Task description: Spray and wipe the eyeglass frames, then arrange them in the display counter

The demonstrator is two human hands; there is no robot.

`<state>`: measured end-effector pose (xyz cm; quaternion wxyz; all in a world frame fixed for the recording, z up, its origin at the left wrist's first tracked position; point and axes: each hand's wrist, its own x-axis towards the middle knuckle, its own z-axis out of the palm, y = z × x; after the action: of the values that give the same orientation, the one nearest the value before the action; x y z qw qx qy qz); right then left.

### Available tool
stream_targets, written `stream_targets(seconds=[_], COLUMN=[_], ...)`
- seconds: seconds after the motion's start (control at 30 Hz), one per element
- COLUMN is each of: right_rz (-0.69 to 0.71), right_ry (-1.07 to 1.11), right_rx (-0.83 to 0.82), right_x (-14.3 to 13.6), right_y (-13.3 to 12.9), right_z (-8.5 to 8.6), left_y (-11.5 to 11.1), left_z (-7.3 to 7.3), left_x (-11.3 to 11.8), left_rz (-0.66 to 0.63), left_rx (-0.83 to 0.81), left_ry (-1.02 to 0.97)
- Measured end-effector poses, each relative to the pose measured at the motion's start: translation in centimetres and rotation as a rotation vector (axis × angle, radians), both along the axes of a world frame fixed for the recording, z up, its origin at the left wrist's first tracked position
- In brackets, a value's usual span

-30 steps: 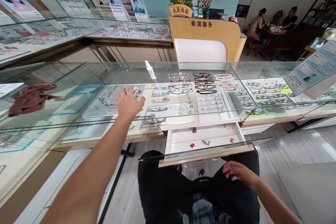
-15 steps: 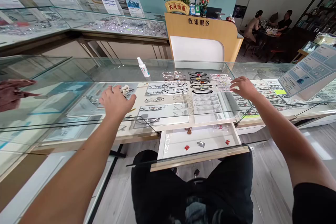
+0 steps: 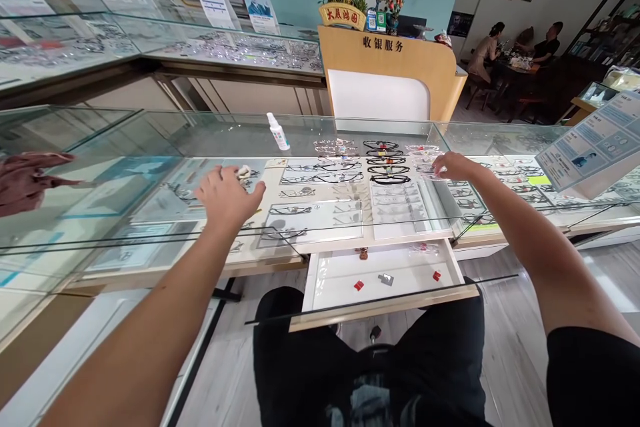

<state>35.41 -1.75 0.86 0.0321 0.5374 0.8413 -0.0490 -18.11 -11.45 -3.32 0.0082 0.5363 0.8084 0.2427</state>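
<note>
My left hand (image 3: 227,199) is over the left part of the glass counter, thumb stretched out and fingers apart. A small whitish crumpled thing (image 3: 243,174) shows just behind it; I cannot tell whether they touch. At the right of the laid-out frames, my right hand (image 3: 454,167) has its fingers bent down and closed at the end of some clear-framed eyeglasses (image 3: 424,159). Its fingertips partly cover them. To the left of these lie several black eyeglasses (image 3: 389,169) in a column, then thin metal-framed eyeglasses (image 3: 320,177). Behind them stands a white spray bottle (image 3: 279,133).
An open white drawer (image 3: 330,280) juts out over my lap, holding red clips (image 3: 359,285) and a grey tag (image 3: 385,279). A tilted sign (image 3: 590,147) stands at right, a reddish-brown cloth (image 3: 35,180) at left. Beyond is a wooden cashier desk (image 3: 340,53); people sit far back.
My right hand has moved slightly left and its fingers have bent down onto the clear-framed eyeglasses. My left hand keeps its pose. The whole view has shifted a little.
</note>
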Motion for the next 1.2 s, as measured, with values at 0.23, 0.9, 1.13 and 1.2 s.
stream_targets(seconds=[0.23, 0.9, 1.13, 1.2], right_rz=[-0.089, 0.386, 0.258, 0.134], right_ry=[-0.020, 0.351, 0.005, -0.090], right_rx=[0.067, -0.629, -0.403, -0.318], right_x=[-0.9, -7.2, -6.0, -4.7], right_y=[-1.3, -18.0, -14.3, -12.6], right_z=[0.2, -0.6, -8.9, -9.8], left_y=[-0.2, -4.8, -4.2, -4.1], left_z=[-0.5, -0.6, -0.5, -0.5], left_x=[0.0, -5.5, -5.5, -5.2], left_rz=[-0.131, -0.132, 0.052, 0.114], left_rx=[0.099, -0.005, 0.075, 0.089], left_ry=[0.091, 0.149, 0.012, -0.015])
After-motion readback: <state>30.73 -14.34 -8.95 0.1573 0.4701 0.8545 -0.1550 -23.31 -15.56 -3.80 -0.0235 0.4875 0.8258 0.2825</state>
